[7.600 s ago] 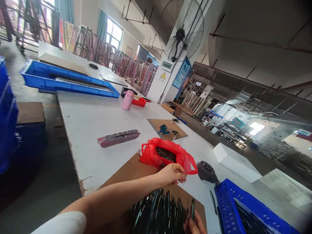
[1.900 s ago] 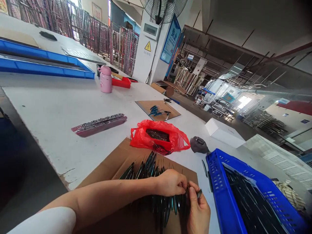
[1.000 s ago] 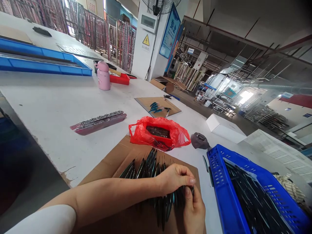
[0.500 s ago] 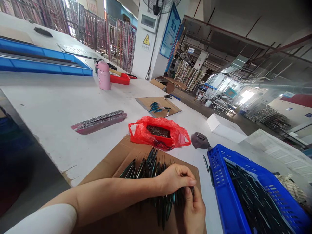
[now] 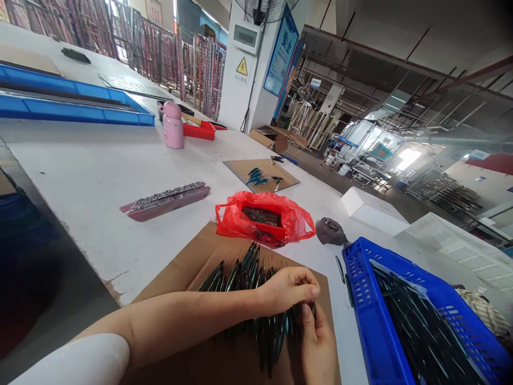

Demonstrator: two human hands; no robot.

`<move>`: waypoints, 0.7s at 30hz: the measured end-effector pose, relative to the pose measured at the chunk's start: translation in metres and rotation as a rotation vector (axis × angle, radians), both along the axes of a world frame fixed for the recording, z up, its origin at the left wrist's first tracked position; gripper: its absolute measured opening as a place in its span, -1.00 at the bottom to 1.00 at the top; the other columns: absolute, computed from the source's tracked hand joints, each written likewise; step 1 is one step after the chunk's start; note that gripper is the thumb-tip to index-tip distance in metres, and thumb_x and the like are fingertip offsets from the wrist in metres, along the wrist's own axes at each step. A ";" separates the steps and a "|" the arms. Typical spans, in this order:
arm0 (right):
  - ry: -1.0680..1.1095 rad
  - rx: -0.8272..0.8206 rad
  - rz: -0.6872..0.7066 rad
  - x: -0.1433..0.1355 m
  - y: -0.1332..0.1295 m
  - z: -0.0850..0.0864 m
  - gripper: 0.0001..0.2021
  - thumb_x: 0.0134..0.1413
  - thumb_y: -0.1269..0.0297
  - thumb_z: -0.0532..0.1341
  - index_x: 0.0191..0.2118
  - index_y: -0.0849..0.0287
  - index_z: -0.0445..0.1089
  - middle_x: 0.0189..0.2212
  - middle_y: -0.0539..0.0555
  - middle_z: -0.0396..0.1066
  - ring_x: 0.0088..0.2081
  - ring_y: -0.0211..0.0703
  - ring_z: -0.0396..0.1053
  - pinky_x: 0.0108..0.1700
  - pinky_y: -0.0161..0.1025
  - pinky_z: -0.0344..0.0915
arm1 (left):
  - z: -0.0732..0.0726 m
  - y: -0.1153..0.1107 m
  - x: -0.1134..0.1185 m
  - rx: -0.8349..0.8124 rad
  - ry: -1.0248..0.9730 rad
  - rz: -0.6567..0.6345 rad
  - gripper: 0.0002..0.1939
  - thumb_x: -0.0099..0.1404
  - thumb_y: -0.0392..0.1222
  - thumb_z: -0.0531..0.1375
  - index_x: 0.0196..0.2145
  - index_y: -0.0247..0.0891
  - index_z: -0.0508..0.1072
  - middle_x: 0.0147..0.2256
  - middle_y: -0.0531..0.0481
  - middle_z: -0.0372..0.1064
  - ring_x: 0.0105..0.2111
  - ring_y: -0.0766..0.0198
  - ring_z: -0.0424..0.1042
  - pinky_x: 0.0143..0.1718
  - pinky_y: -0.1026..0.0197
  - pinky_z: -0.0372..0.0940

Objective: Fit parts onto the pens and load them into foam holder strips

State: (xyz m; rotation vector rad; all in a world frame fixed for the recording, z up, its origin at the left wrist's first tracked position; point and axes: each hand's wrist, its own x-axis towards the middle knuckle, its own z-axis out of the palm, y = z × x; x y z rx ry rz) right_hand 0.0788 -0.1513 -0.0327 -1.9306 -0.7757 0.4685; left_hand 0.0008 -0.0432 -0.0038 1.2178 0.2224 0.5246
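My left hand [image 5: 286, 290] reaches across from the left, thumb and fingers pinched together over the end of a small dark piece. What its fingertips hold is too small to make out. Just below, my right hand [image 5: 319, 345] grips a slender dark glossy piece [image 5: 313, 306], of which only the tip shows between thumb and fingers. Under and beside both hands, many similar dark-green spindle-shaped pieces [image 5: 269, 342] with thin wires at their ends lie on a brown cardboard sheet [image 5: 192, 262]. Beyond them stands an open red plastic bag [image 5: 232, 219] containing thin dark wire-like parts [image 5: 261, 216].
At right, a blue basket [image 5: 356, 289] holds many dark slender pieces. A grey cloth bundle [image 5: 331, 231] and white box [image 5: 372, 210] lie behind. Farther back are a cardboard piece [image 5: 236, 167] with blue-green pieces, a pinkish long block [image 5: 166, 203], a pink bottle [image 5: 173, 128] and a red tray [image 5: 200, 131].
Both hands stay close together over the pieces. The left fingers have shifted slightly and a little more of the dark tip shows. The view has moved a touch.
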 end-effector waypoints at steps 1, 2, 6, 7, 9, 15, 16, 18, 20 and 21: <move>-0.003 0.007 0.011 -0.001 0.000 0.000 -0.39 -0.11 -0.22 0.06 -0.09 0.16 0.38 -0.21 0.12 0.44 -0.14 0.08 0.35 -0.17 -0.16 0.27 | 0.000 0.000 0.000 0.005 0.001 0.010 -0.75 0.09 -0.07 0.19 -0.44 -0.35 0.33 -0.53 0.08 0.27 -0.52 0.44 0.23 -0.45 0.36 0.14; -0.010 0.012 0.019 -0.002 0.000 -0.001 -0.40 -0.10 -0.21 0.05 -0.09 0.16 0.38 -0.20 0.12 0.44 -0.14 0.08 0.35 -0.17 -0.16 0.27 | 0.000 0.000 -0.001 0.014 0.007 0.017 -0.74 0.09 -0.05 0.19 -0.46 -0.35 0.32 -0.54 0.08 0.27 -0.53 0.45 0.22 -0.46 0.37 0.14; -0.009 -0.013 0.020 -0.001 -0.001 -0.003 -0.40 -0.09 -0.21 0.04 -0.09 0.15 0.38 -0.23 0.13 0.45 -0.16 0.07 0.35 -0.18 -0.16 0.26 | -0.005 -0.001 0.002 0.049 0.054 0.021 -0.73 0.06 -0.05 0.20 -0.51 -0.35 0.30 -0.55 0.09 0.26 -0.54 0.45 0.21 -0.47 0.37 0.13; -0.002 -0.018 0.022 0.002 -0.001 -0.004 -0.40 -0.09 -0.21 0.04 -0.09 0.15 0.39 -0.24 0.13 0.45 -0.17 0.07 0.36 -0.19 -0.16 0.26 | -0.006 0.000 0.003 0.043 0.061 0.019 -0.74 0.06 -0.07 0.20 -0.49 -0.35 0.31 -0.54 0.09 0.27 -0.52 0.44 0.22 -0.45 0.37 0.14; -0.020 -0.023 0.000 0.014 -0.001 -0.009 -0.42 -0.08 -0.20 0.05 -0.11 0.16 0.39 -0.24 0.14 0.45 -0.18 0.07 0.36 -0.19 -0.16 0.26 | -0.007 0.003 0.004 0.026 0.076 0.040 -0.77 0.08 -0.09 0.18 -0.42 -0.35 0.34 -0.50 0.08 0.28 -0.48 0.42 0.25 -0.39 0.34 0.17; -0.212 -0.057 -0.159 0.060 -0.001 -0.037 -0.38 -0.17 -0.20 0.08 -0.13 0.23 0.38 -0.21 0.25 0.42 -0.15 0.16 0.34 -0.10 0.01 0.21 | 0.002 0.025 0.000 0.096 0.183 0.219 -0.69 0.14 -0.08 0.11 -0.21 -0.34 0.35 -0.41 0.05 0.28 -0.42 0.40 0.23 -0.36 0.34 0.17; -0.215 -0.045 -0.152 0.062 0.000 -0.041 -0.36 -0.19 -0.19 0.09 -0.13 0.26 0.37 -0.21 0.27 0.42 -0.15 0.15 0.35 -0.11 0.01 0.22 | 0.004 0.029 -0.002 0.093 0.198 0.222 -0.68 0.13 -0.09 0.11 -0.20 -0.34 0.35 -0.42 0.06 0.27 -0.45 0.41 0.23 -0.38 0.35 0.16; -0.217 -0.021 -0.122 0.057 0.002 -0.046 -0.35 -0.20 -0.16 0.10 -0.10 0.30 0.35 -0.21 0.28 0.42 -0.17 0.11 0.37 -0.14 -0.04 0.26 | 0.009 0.037 -0.006 0.105 0.204 0.227 -0.68 0.12 -0.11 0.12 -0.19 -0.34 0.35 -0.43 0.06 0.28 -0.46 0.41 0.23 -0.40 0.36 0.15; -0.220 -0.006 -0.087 0.050 0.004 -0.046 -0.36 -0.17 -0.12 0.10 -0.06 0.31 0.32 -0.19 0.27 0.41 -0.17 0.06 0.39 -0.17 -0.09 0.29 | 0.014 0.044 -0.010 0.142 0.189 0.244 -0.70 0.12 -0.11 0.12 -0.22 -0.34 0.37 -0.42 0.05 0.29 -0.44 0.40 0.24 -0.39 0.36 0.15; -0.225 -0.003 -0.068 0.048 0.005 -0.044 -0.37 -0.15 -0.10 0.10 -0.04 0.30 0.30 -0.17 0.26 0.40 -0.16 0.04 0.39 -0.17 -0.11 0.30 | 0.016 0.048 -0.013 0.163 0.175 0.260 -0.71 0.11 -0.11 0.12 -0.24 -0.35 0.38 -0.42 0.05 0.30 -0.43 0.40 0.24 -0.38 0.36 0.15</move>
